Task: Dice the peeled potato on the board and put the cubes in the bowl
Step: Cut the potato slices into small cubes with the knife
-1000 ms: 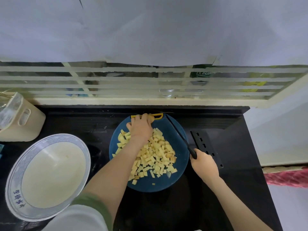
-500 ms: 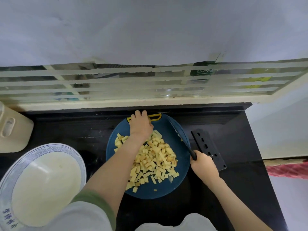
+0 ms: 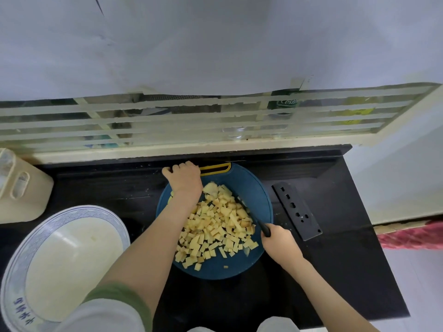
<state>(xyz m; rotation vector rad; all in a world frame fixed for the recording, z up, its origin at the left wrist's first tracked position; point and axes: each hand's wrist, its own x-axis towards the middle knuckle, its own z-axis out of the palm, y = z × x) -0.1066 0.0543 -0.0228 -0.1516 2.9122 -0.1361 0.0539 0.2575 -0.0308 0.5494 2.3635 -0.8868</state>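
Head view, and from your far left: a beige plastic container (image 3: 22,188) stands at the back of the black stone countertop (image 3: 335,259), and just in front of it sits the wide white ceramic bowl with a blue patterned rim (image 3: 48,224). Moving right, your left forearm reaches across from a white sleeve with a green cuff (image 3: 115,300), and your left hand (image 3: 185,180) is at the far edge of the round dark-blue plastic cutting board (image 3: 256,190), fingers curled over its rim just beside the yellow handle slot (image 3: 215,168). That's a firm hold on the board. The pale yellow potato cubes (image 3: 215,226) lie heaped across the middle of the board, partly under your forearm and well apart from the bowl. On the pile's right flank runs the black knife (image 3: 254,218), blade angled away from you along the cubes. Your right hand (image 3: 279,243) is wrapped tight round its handle at the board's right edge. Just right of that, a flat black plastic blade guard with holes (image 3: 297,210) lies on the countertop.
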